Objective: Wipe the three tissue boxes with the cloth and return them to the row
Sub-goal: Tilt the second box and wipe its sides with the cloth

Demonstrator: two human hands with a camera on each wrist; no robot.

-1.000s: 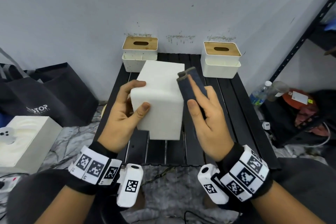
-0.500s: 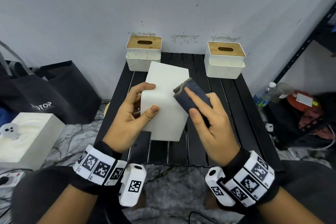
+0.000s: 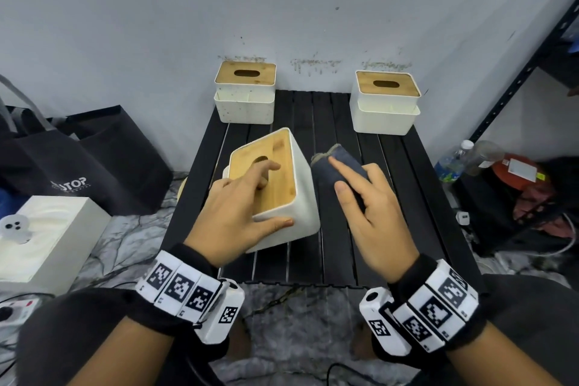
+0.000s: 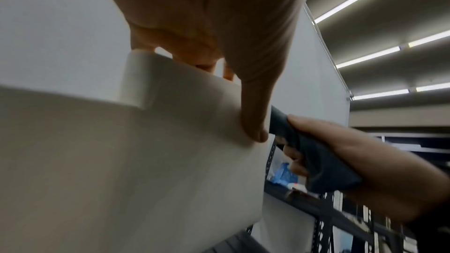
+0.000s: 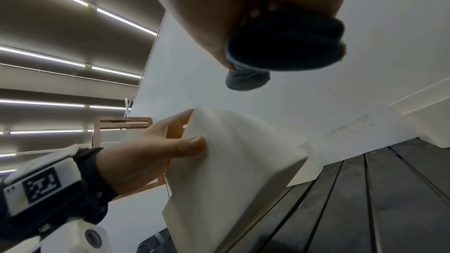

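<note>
My left hand holds a white tissue box with a bamboo lid, tilted above the black slatted table. The thumb presses the near side and the fingers lie over the lid by its slot. In the left wrist view the thumb lies on the box's white wall. My right hand grips a folded dark blue cloth just right of the box, not touching it; the cloth bulges under the palm in the right wrist view. Two more tissue boxes stand at the table's back.
A gap lies between the two back boxes against the grey wall. Black bags and a white carton sit on the floor at left. A black metal rack with bottles and clutter stands at right.
The left hand has turned the box so its bamboo lid now faces up toward me and has lowered it. The cloth has come off the box's side and sits just right of it.
</note>
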